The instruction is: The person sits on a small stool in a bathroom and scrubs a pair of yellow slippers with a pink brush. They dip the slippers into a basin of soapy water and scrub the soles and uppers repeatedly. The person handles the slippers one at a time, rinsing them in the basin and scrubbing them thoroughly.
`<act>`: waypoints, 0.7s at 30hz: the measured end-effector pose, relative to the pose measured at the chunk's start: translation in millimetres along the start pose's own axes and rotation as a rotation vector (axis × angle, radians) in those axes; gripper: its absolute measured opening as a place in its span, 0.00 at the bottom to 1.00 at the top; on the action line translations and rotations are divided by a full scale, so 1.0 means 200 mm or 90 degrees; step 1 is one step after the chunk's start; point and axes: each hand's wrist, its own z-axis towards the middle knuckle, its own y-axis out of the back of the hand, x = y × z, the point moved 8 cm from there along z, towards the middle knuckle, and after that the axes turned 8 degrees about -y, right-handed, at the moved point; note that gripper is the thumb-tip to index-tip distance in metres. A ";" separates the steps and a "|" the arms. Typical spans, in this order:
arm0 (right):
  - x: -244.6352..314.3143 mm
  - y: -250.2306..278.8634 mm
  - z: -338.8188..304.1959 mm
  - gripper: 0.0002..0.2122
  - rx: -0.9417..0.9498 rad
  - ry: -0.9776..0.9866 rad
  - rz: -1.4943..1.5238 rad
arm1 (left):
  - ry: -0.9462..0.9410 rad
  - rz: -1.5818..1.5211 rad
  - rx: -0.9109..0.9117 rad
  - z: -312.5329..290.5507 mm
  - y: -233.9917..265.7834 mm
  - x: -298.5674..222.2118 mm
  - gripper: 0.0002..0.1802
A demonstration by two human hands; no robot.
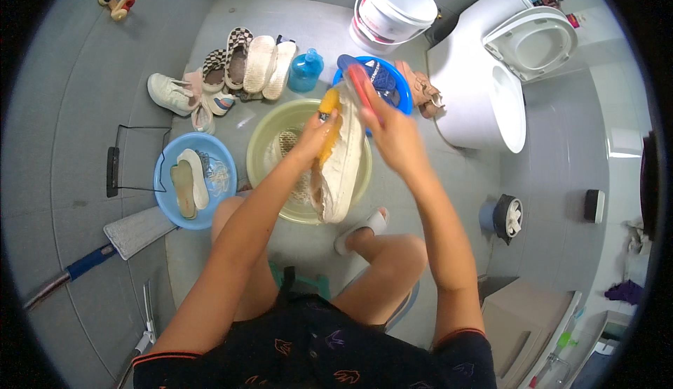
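My left hand (pixel 315 140) grips a white shoe (pixel 342 178) by its yellow edge, holding it lengthwise and tilted over a pale yellow-green basin (pixel 256 147). Closed around a red-handled scrubbing brush (pixel 360 86) is my right hand (pixel 397 140), at the far end of the shoe. The brush's bristles are hard to make out; it seems to touch the shoe's far side. In the basin, partly covered by my arm and the shoe, a patterned shoe sole (pixel 287 141) shows.
A blue basin (pixel 163 196) with insoles and laces stands left; another blue basin (pixel 404 94) holds blue footwear. Beyond are a checkered shoe (pixel 237 66), white shoes (pixel 167 94), a blue bottle (pixel 306 71), a lidded bucket (pixel 392 10) and tan shoes (pixel 420 87). A toilet (pixel 473 73) stands right.
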 end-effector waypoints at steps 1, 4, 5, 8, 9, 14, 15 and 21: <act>-0.01 0.01 0.07 0.24 0.015 -0.003 -0.012 | -0.009 0.006 0.015 0.01 0.00 0.00 0.26; -0.07 0.00 0.22 0.22 0.072 -0.001 -0.008 | -0.056 0.009 0.059 0.03 -0.02 -0.03 0.26; -0.12 -0.01 0.25 0.22 0.097 0.004 0.018 | -0.068 0.002 0.062 0.03 -0.03 -0.04 0.25; -0.18 -0.03 0.26 0.22 0.164 0.002 0.074 | -0.103 0.010 0.091 0.04 -0.04 -0.08 0.24; -0.15 -0.01 0.22 0.22 0.161 0.013 0.092 | -0.115 0.020 0.102 0.04 -0.04 -0.10 0.24; -0.07 -0.02 -0.06 0.26 0.106 -0.051 -0.116 | -0.078 0.018 0.050 0.03 0.03 -0.06 0.23; -0.09 -0.03 -0.14 0.28 0.021 0.000 -0.147 | -0.071 0.016 0.055 0.04 0.01 -0.02 0.23; -0.06 -0.20 -0.41 0.29 0.012 -0.039 -0.119 | 0.166 -0.230 -0.078 0.01 0.05 0.13 0.23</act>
